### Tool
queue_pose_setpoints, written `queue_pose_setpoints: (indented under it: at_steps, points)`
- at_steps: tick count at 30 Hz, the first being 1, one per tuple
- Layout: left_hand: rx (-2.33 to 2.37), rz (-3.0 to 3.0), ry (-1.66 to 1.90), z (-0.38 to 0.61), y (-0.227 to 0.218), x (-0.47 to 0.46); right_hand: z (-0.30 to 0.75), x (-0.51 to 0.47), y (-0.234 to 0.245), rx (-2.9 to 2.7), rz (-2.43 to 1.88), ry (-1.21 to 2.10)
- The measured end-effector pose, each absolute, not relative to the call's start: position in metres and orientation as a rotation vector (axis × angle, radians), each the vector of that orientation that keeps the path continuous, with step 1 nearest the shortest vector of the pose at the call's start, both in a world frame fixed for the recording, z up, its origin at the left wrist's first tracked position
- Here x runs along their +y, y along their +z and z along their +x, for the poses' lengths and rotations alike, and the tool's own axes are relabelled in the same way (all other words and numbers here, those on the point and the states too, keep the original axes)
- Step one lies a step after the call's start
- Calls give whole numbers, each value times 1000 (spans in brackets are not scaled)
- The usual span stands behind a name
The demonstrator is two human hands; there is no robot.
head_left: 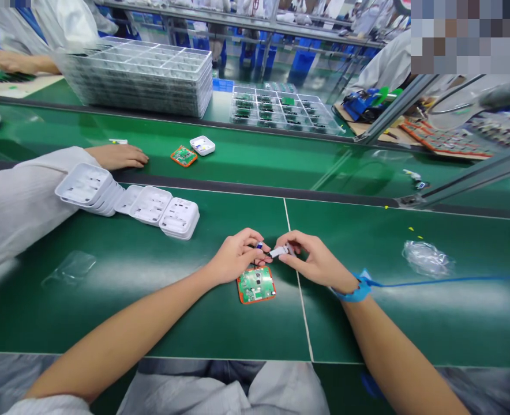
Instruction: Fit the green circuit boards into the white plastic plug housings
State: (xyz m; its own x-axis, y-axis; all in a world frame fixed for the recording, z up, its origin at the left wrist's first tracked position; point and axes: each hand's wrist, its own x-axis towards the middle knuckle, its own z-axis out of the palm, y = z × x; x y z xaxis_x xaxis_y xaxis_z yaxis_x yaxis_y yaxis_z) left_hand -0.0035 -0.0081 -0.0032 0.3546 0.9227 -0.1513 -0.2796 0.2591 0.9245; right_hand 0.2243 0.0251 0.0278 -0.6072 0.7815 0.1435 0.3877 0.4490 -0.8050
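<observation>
My right hand (309, 256) pinches a small white rectangular piece (280, 251) between thumb and fingers; its exact kind is too small to make out. Close against it, my left hand (240, 255) has its fingers closed on a thin dark cable (267, 254) with a small blue-and-white end. Just below the left fingers, a green circuit board (257, 286) in an orange frame lies flat on the green bench. A blue wrist strap (359, 288) circles my right wrist, its cord running off to the right.
White plastic housings (151, 206) stand stacked and lined up at left. A co-worker's arm (34, 196) reaches over them. Another orange-edged board (183, 155) and a white cover (202, 145) lie beyond the dark rail. Clear plastic bags (427, 257) lie at right. Stacked clear trays (142, 80) stand behind.
</observation>
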Motion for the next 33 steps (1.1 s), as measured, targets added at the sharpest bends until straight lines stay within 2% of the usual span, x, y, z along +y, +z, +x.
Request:
queue_pose_setpoints:
  at_steps: [4, 7, 14, 19, 22, 24, 30, 33]
  points:
    - [846, 975, 950, -3, -3, -8, 224, 20, 24, -2467, -830, 403]
    - [843, 981, 945, -3, -5, -8, 223, 18, 21, -2468, -745, 173]
    - [889, 1025, 924, -6, -9, -7, 206, 16, 11, -2084, -854, 460]
    - [918, 1045, 971, -3, -7, -8, 201, 20, 2, -1656, -944, 1052]
    - [942, 1050, 1055, -1, -6, -9, 203, 22, 2, -1679, -1000, 1261]
    - [962, 1068, 1075, 0, -5, -10, 203, 22, 4, -1764, -1049, 1236]
    - [985, 1169, 1045, 0, -3, -13, 197, 17, 9, -2023, -967, 853]
    - [1013, 1207, 1023, 1, 0, -13, 196, 15, 11, -2045, -931, 803]
